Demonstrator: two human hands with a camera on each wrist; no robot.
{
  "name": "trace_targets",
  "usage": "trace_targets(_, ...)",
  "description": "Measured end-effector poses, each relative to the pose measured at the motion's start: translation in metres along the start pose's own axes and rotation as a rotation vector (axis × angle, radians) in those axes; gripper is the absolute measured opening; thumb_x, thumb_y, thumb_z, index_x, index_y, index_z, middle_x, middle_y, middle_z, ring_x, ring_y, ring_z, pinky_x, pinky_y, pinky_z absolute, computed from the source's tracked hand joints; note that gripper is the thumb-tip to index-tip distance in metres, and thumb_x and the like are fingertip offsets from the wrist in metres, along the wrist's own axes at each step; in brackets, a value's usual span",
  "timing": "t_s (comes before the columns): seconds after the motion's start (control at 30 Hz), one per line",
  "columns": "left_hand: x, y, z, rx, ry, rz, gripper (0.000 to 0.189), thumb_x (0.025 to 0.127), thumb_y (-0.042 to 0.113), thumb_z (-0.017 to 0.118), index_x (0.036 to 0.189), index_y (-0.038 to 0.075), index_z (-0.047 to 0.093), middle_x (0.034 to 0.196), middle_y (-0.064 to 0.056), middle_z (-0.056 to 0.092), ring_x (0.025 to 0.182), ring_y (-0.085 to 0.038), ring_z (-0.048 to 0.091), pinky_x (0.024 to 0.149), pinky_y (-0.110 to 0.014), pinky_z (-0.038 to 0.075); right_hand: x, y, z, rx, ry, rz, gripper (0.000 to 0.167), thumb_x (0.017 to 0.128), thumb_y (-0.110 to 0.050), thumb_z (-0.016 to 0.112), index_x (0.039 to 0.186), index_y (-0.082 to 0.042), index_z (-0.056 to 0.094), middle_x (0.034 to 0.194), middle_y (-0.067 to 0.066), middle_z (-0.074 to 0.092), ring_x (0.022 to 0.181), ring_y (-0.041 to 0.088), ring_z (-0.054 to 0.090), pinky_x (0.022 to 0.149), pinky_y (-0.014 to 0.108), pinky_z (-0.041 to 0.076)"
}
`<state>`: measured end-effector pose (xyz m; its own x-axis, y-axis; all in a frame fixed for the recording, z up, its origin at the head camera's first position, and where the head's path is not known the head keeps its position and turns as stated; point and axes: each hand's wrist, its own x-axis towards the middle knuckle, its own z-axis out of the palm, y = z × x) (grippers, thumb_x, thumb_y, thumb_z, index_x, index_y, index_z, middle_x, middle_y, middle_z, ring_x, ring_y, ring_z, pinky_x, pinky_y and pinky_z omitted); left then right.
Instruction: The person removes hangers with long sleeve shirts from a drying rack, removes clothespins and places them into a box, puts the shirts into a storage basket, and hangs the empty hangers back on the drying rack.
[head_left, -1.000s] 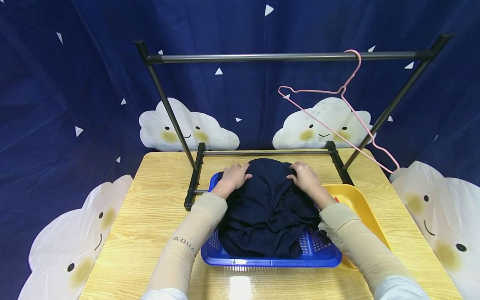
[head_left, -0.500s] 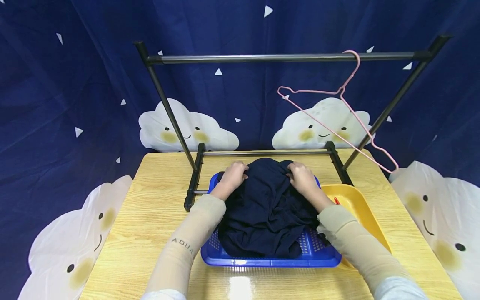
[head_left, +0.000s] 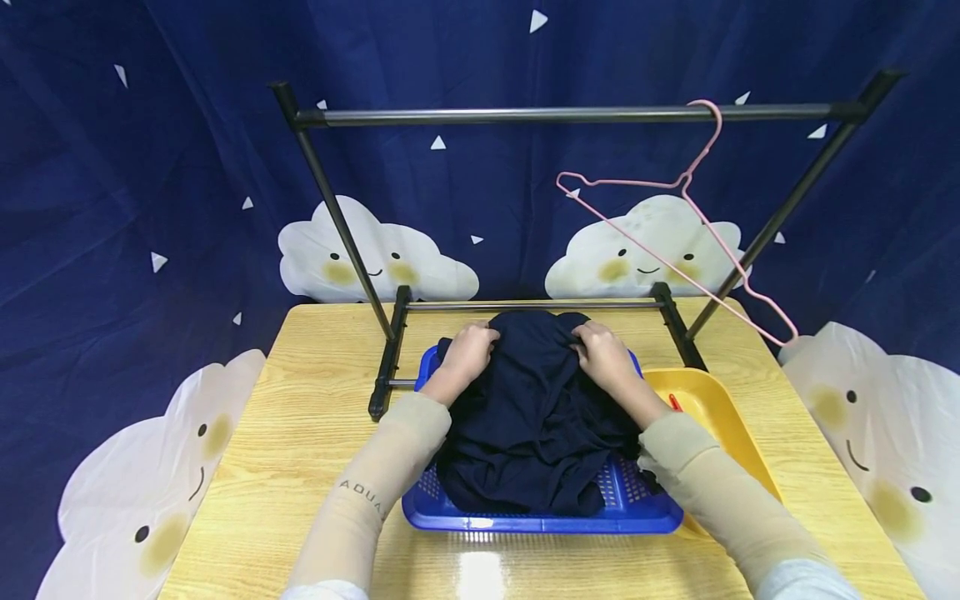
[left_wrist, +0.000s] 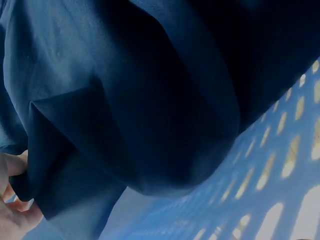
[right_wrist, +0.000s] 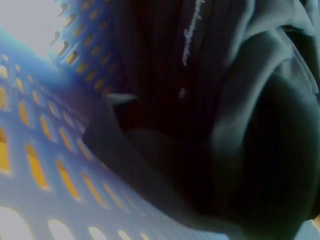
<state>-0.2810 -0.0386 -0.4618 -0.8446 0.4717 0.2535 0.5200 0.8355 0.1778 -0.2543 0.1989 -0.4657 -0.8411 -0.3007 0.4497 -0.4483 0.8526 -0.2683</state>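
A crumpled dark navy garment (head_left: 536,408) is heaped in a blue perforated plastic basket (head_left: 540,525). On its far left edge my left hand (head_left: 467,352) grips the fabric; the left wrist view catches its fingertips (left_wrist: 20,215) pinching a fold. My right hand (head_left: 604,358) holds the far right edge with fingers curled into the cloth. Between the two hands the cloth bulges up toward the basket's back. In the right wrist view white script lettering (right_wrist: 192,35) runs along a dark part of the garment. Much of the basket's floor is hidden beneath the cloth.
A yellow tray (head_left: 697,392) with a small red item (head_left: 675,402) stands at the basket's right, partly under the right forearm. Behind rises a black rack (head_left: 487,117), its base bars around the basket's back. A pink hanger (head_left: 686,179) hangs from the rack's right side.
The fingers of both hands have curled in on the garment's far edge. That edge has risen slightly toward the back. Basket, rack and hanger stay where they were.
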Motion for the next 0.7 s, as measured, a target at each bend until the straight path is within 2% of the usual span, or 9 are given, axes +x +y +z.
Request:
trace_targets(0.27, -0.002, 0.007, -0.013, -0.037, 0.088, 0.051, 0.015, 0.085, 0.003, 0.056, 0.094, 0.006, 0.068, 0.091, -0.011, 0.063, 0.084, -0.027, 0.061, 0.077, -0.036, 0.048, -0.004, -0.005, -0.012, 0.042, 0.072, -0.045, 0.016, 0.076, 0.003, 0.066, 0.091, 0.006, 0.063, 0.089, 0.018, 0.062, 0.085, 0.032, 0.059, 0.076, 0.043, 0.048)
trace_targets(0.47, -0.010, 0.013, -0.027, -0.081, 0.168, 0.085, 0.013, 0.080, 0.003, 0.059, 0.090, 0.004, 0.067, 0.089, -0.011, 0.061, 0.083, -0.026, 0.060, 0.076, -0.036, 0.048, -0.005, -0.012, -0.025, 0.060, 0.120, -0.105, 0.015, 0.076, 0.005, 0.067, 0.090, 0.006, 0.062, 0.086, 0.017, 0.061, 0.083, 0.032, 0.058, 0.074, 0.043, 0.048)
trace_targets(0.7, -0.020, 0.018, -0.038, -0.101, 0.199, 0.113, 0.011, 0.078, 0.007, 0.063, 0.088, 0.005, 0.066, 0.088, -0.009, 0.060, 0.083, -0.025, 0.058, 0.076, -0.035, 0.047, -0.012, -0.025, -0.042, 0.060, 0.143, -0.193, 0.015, 0.073, 0.006, 0.069, 0.087, 0.005, 0.062, 0.081, 0.014, 0.060, 0.077, 0.029, 0.057, 0.070, 0.041, 0.048)
